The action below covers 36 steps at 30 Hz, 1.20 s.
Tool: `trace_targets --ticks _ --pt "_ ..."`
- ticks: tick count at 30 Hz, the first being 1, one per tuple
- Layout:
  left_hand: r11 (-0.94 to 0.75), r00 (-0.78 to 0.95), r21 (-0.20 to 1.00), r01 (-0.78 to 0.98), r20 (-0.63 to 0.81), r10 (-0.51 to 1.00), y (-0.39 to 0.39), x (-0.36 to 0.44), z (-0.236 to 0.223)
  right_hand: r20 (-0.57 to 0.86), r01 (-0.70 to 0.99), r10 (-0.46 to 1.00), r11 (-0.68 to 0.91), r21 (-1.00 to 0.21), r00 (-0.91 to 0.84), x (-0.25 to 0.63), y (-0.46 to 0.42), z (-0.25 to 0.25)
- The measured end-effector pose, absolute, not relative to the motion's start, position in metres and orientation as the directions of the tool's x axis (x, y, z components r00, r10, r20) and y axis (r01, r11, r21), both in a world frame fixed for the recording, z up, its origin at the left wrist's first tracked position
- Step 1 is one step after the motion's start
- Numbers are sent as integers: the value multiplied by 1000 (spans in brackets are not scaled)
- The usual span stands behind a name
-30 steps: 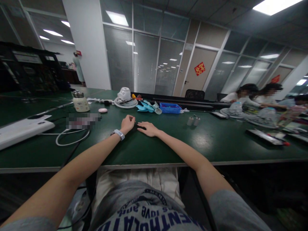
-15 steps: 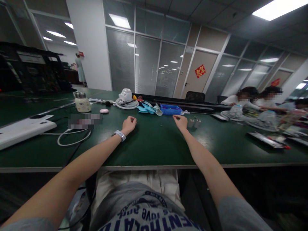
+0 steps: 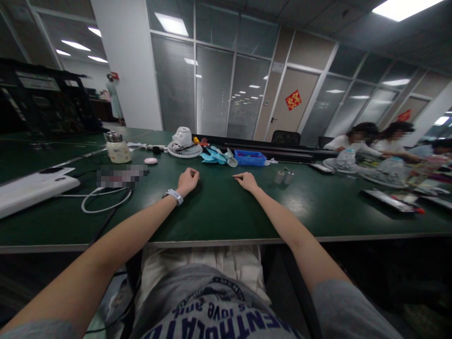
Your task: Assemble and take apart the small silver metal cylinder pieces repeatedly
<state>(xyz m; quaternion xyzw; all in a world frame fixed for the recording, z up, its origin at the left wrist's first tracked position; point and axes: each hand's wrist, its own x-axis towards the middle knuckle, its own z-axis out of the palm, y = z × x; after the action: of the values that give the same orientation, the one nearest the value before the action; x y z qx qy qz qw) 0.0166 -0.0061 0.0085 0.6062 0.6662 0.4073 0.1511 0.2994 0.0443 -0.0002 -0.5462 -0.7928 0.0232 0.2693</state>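
Note:
Above the green tabletop [image 3: 219, 212], my left hand [image 3: 188, 182] has its fingers curled and the thumb and index finger pinched together. Anything between those fingertips is too small to make out. My right hand [image 3: 247, 181] faces it from the right, fingers pressed together and pointing left; what they hold, if anything, cannot be made out. A gap separates the hands. To the right of my right hand stand two small metallic cylinders [image 3: 288, 177]. Beyond the hands lie light-blue fan blades [image 3: 214, 156], a blue basket [image 3: 251, 159] and a white fan body with its grille [image 3: 183, 141].
On the left are a cream flask [image 3: 117, 149], a pink oval object [image 3: 150, 161], a white cable [image 3: 106, 209] and a white device [image 3: 38, 190]. Two co-workers [image 3: 353, 141] sit at the right among fan parts. A tray-like item [image 3: 390, 201] lies nearer on that side.
My right hand has moved left, away from the metallic cylinders and closer to my left hand. My left hand has stayed nearly in place.

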Motion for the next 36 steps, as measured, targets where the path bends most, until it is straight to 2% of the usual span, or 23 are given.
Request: trace_targets --ticks 8,13,16,19,23,28,36 --pt "-85 -219 715 694 323 921 -2 15 4 481 816 857 405 -413 -182 309 42 7" --pt "-83 -217 720 689 314 924 -1 15 4 686 847 707 250 -469 171 365 39 29" --pt "-86 -214 723 685 313 925 -1 15 3 702 802 609 173 -571 369 403 35 32" --pt "-94 -212 718 689 324 922 0 14 3 693 722 539 206 -660 480 428 36 28" --pt "-95 -207 721 687 319 925 1 14 2 680 656 502 261 -708 534 439 42 22" --pt "-88 -216 727 681 315 924 0 15 3 629 609 529 242 -755 570 441 48 17" --pt "-92 -208 715 693 320 924 0 15 2 627 549 491 312 -775 605 449 62 10"
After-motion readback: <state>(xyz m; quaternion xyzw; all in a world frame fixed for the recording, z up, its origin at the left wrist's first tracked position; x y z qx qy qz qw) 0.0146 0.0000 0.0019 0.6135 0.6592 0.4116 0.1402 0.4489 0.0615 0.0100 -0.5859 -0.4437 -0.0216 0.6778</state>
